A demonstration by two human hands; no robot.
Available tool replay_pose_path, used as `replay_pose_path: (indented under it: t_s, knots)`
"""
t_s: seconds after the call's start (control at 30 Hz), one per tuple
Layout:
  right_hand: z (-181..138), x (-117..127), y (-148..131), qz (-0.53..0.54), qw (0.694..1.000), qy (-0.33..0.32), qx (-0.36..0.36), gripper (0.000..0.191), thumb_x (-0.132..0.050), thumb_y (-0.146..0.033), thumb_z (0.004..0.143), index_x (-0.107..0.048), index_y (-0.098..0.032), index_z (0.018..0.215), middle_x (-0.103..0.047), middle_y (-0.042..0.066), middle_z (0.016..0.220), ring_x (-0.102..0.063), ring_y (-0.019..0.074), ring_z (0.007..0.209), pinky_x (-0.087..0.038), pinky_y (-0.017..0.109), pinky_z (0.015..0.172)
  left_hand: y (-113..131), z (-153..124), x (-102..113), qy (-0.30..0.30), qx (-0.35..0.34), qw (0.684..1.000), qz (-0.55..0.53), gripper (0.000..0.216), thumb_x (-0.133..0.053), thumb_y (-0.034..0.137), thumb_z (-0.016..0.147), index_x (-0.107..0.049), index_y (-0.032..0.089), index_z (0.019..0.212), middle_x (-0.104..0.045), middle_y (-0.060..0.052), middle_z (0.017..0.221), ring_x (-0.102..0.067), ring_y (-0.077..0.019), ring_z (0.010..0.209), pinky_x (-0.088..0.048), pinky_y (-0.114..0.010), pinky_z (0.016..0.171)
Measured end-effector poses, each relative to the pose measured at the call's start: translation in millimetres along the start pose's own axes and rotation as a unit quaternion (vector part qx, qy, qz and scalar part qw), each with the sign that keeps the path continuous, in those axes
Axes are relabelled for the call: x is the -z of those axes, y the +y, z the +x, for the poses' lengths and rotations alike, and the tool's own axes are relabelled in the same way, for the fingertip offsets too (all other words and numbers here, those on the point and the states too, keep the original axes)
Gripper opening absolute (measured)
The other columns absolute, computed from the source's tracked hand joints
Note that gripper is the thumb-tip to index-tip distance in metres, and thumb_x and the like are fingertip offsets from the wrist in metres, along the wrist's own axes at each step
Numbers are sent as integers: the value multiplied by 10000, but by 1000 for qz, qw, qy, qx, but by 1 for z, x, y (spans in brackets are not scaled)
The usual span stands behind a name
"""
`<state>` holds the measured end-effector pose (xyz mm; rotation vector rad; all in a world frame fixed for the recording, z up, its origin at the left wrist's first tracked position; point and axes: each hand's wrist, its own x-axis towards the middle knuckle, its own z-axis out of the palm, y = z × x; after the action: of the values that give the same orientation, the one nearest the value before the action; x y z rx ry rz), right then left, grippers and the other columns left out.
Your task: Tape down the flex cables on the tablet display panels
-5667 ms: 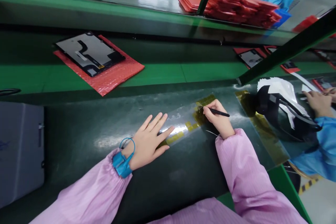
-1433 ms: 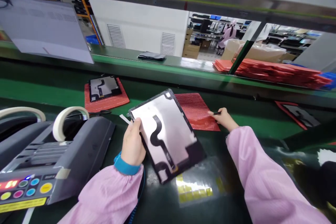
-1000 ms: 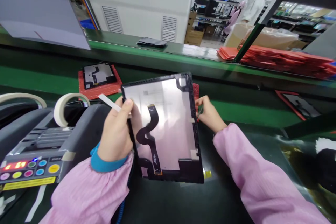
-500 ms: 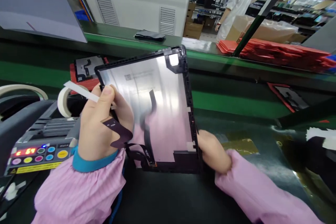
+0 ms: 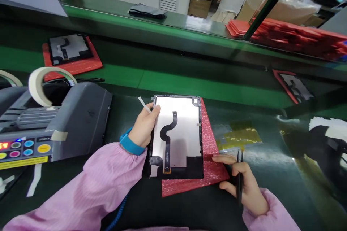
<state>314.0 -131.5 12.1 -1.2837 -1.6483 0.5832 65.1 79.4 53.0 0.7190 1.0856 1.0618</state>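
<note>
The left hand is closed on the left edge of the screen panel, thumb on top, with a white strip sticking out beside it. The panel is over a red bubble bag, which juts past its right and bottom edges; whether it lies flat there I cannot tell. The right hand is closed round black tweezers, its forefinger reaching the bag's right edge. Dark bench top separates the panel from the tape machine on the left and a yellow-taped sheet on the right. Three panels show: this one, one on a red bag at far left, and one at far right. Two tape rolls sit on the machine, the outer one cut off by the view. The bench is dark green, with a shelf behind bearing stacked red bags and a folded grey cloth. Beyond are two wall vents and a standing person.
</note>
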Motion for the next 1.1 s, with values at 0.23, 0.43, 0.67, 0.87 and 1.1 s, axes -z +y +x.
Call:
replay_pose_path:
  t_s: [0.23,0.43,0.67,0.87,1.1]
  knots:
    - [-7,-21,-1,127,987,48,-79,260,-676,-250,980,-420,-295,966,-680,54,1122,-726,216,1075,-659,378,811,-16,9,-11,-28,39,999,18,411,-809,406,811,-574,191,1070,-761,-41,903,-749,-244,909,-594,-391,850]
    - [-6,-16,0,137,979,125,-84,180,-604,-352,1024,-439,-294,983,-634,7,943,-681,201,921,-584,408,842,-29,20,-13,-43,44,996,66,342,-714,315,883,-551,175,1149,-738,-97,1057,-707,-275,1102,-534,-449,1028]
    - [5,-18,-12,194,958,116,-178,426,-318,-591,1075,-618,-302,1161,-550,-39,639,-524,169,560,-464,315,595,-40,-2,-3,-82,-138,970,182,821,-656,199,861,-248,181,1572,-389,-177,1646,-374,-289,1540,-251,-484,1296]
    - [10,-40,-27,239,921,157,-266,263,-522,-451,1033,-681,-244,1000,-493,-32,642,-429,130,539,-360,263,506,-31,-45,35,-225,-304,850,368,610,-589,128,918,-515,245,1512,-546,-104,1563,-450,-289,1505,-310,-484,1291]
    - [-3,-61,-45,234,918,168,-272,153,-657,-292,998,-567,-241,886,-674,-30,756,-576,93,511,-463,203,456,-38,-52,60,-448,-394,688,413,382,-589,102,988,-671,241,1335,-740,-63,1334,-648,-234,1331,-437,-501,1225]
